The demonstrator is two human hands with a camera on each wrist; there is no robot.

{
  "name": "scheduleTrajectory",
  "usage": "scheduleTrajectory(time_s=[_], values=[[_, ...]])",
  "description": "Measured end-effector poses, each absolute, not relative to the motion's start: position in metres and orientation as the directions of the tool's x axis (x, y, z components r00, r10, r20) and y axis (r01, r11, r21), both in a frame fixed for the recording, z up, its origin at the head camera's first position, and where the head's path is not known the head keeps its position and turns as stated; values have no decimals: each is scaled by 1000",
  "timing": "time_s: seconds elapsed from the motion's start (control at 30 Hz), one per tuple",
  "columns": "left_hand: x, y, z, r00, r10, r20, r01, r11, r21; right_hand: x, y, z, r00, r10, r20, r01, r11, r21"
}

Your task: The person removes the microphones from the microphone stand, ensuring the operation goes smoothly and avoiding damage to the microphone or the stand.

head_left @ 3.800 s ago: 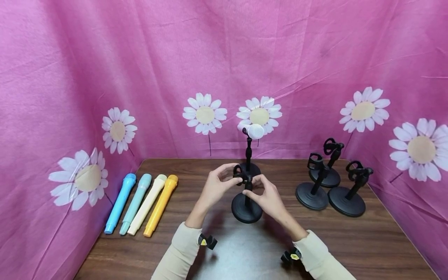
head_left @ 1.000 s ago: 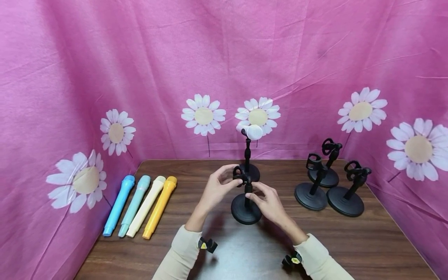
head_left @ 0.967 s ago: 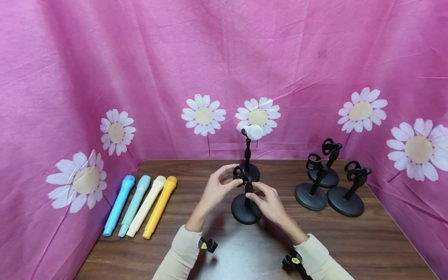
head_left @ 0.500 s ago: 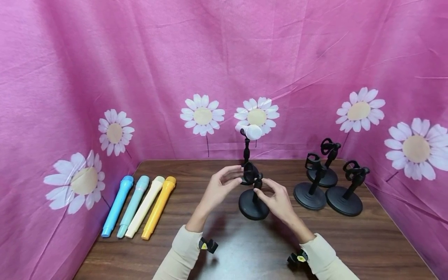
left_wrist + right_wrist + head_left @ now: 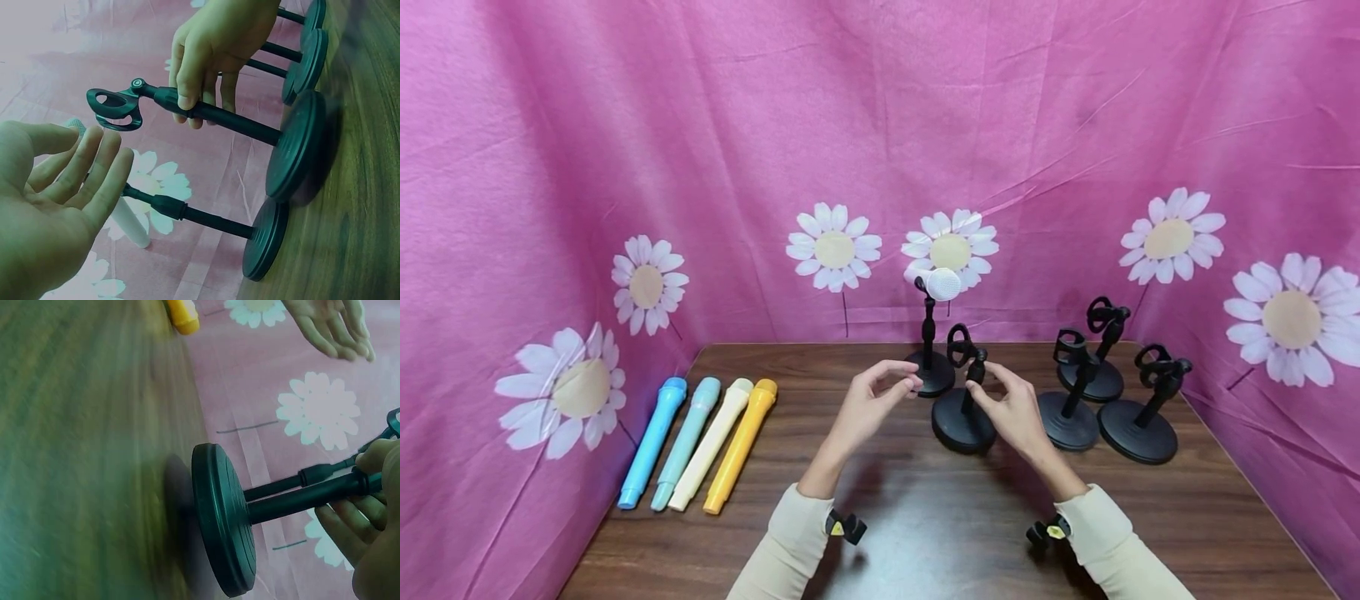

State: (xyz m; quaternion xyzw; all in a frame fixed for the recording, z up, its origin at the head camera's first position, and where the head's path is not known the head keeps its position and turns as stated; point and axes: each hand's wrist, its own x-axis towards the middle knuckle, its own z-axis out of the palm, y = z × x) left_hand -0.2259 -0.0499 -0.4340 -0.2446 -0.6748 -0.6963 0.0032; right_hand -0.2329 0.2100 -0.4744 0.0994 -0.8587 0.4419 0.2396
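Observation:
My right hand (image 5: 1017,414) pinches the upper pole of a black desktop microphone stand (image 5: 957,427) between thumb and fingers. The stand is nearly upright, with its ring-shaped clip (image 5: 112,109) bare and turned toward the left. Its round base (image 5: 219,519) hangs close over the table, a shadow beside it. To the left of the stand, my left hand (image 5: 867,410) holds nothing; its fingers are loosely bent, apart from the clip. Behind stands another black stand (image 5: 928,332) bearing a white microphone (image 5: 942,284).
Several toy-like microphones lie in a row at the left: blue (image 5: 652,443), light teal (image 5: 685,443), cream (image 5: 711,443) and yellow (image 5: 741,446). Three black stands with bare clips, the nearest at right (image 5: 1138,432), are grouped on the wooden table (image 5: 887,542). A pink flowered cloth (image 5: 737,167) surrounds it.
My right hand has carried the stand to the right and back, toward the group of stands. My left hand has let go of the clip and stayed almost in place.

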Motion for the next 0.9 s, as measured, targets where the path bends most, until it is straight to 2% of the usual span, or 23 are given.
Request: scheduleTrajectory(time_s=[0.43, 0.9], values=[[-244, -49, -424, -877, 289, 383, 387, -45, 921, -265, 233, -471, -855, 141, 499, -315, 622, -716], [-293, -46, -395, -875, 224, 430, 447, 31, 894, -292, 246, -474, -874, 189, 448, -264, 589, -764]])
